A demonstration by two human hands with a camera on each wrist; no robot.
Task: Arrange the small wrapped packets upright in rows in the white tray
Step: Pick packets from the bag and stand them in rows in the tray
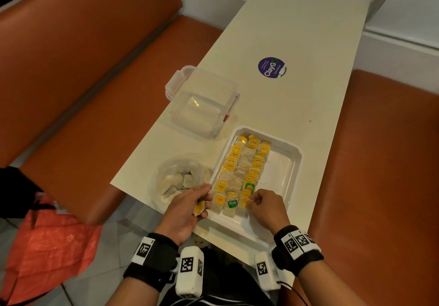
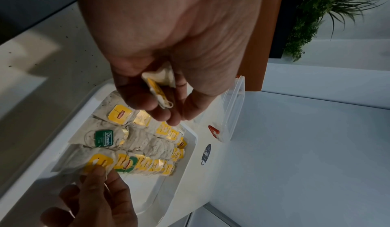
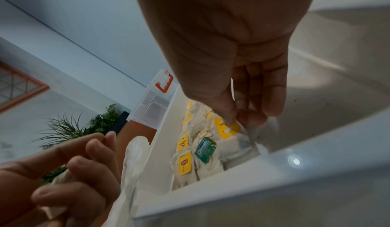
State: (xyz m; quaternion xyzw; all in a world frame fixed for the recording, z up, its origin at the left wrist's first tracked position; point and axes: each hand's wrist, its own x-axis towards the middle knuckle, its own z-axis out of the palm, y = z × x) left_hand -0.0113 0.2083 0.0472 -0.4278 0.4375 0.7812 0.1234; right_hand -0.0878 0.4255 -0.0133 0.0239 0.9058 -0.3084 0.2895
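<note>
left hand [image 1: 187, 207] curls around a yellow-tagged paper tea packet [image 2: 159, 89] while right hand [image 1: 265, 204] pinches another yellow-tagged packet [image 3: 226, 128] in the white rectangular plastic tray [image 1: 291, 163].

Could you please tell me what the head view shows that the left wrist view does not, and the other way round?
Only the head view shows the plastic bag of loose packets left of the white tray, and the red bag on the floor. Only the left wrist view shows the plant and the packet inside the left hand's curled fingers. Both show the tray's three rows, the green Dilmah packet and the clear container.
</note>
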